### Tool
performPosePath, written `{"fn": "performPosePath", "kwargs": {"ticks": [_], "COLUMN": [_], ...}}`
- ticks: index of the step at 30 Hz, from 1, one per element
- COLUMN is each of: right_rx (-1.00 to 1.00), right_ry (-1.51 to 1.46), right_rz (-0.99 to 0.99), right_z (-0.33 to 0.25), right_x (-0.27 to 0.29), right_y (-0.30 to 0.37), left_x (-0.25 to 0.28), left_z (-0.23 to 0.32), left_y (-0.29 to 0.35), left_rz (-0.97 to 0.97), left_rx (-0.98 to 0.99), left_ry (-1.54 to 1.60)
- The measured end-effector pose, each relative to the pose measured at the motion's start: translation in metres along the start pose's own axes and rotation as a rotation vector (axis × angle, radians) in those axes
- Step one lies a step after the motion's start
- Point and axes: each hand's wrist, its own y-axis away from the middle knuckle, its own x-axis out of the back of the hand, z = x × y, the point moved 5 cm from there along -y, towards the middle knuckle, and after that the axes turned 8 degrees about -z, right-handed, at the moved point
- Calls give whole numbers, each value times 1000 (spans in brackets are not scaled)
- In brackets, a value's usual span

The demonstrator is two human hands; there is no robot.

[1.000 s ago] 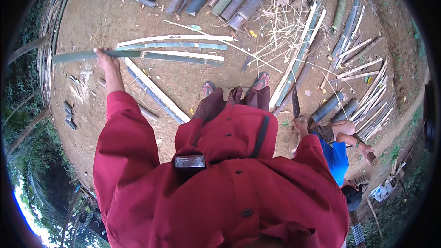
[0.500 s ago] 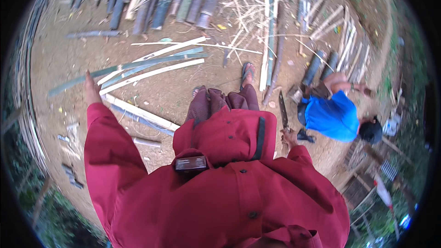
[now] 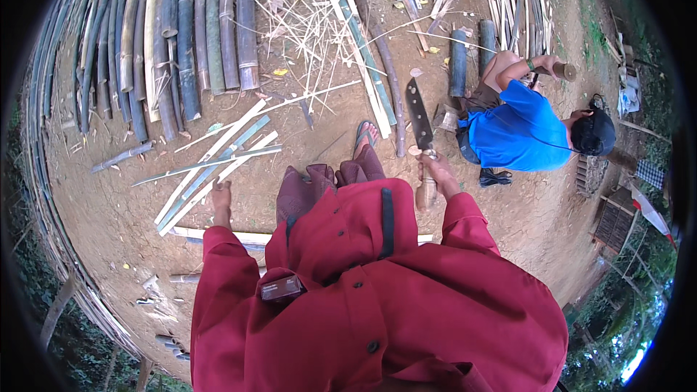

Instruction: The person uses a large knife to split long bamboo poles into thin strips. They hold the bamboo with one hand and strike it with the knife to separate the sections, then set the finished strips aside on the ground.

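Left hand (image 3: pixel 221 203), fingers empty, is near the strips (image 3: pixel 212 175) at left; right hand (image 3: pixel 440 171) grasps the knife (image 3: pixel 420 116). The step seems strip handling; lifting one calls for left fingers' grip.

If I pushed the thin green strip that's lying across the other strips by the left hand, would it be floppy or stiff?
The green strip looks long and thin, so it would probably be springy, not floppy. Its narrow shape suggests it's light for its length. Lying across other strips, it might slide or swivel.

L hand (image 3: pixel 221 205) fwd, R hand (image 3: pixel 438 168) in fist
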Motion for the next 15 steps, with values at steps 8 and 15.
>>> {"fn": "performPosePath", "kwargs": {"ticks": [8,15], "right_rx": [-112,-175], "right_ry": [-216,-647], "right_rz": [-114,-198], "right_z": [-1,20], "right_x": [11,27], "right_y": [-66,-11], "left_x": [-200,-324], "left_z": [177,314], "left_y": [40,36], "left_rz": [-459,-677], "left_rx": [-291,-439], "left_ry": [-104,-27]}}
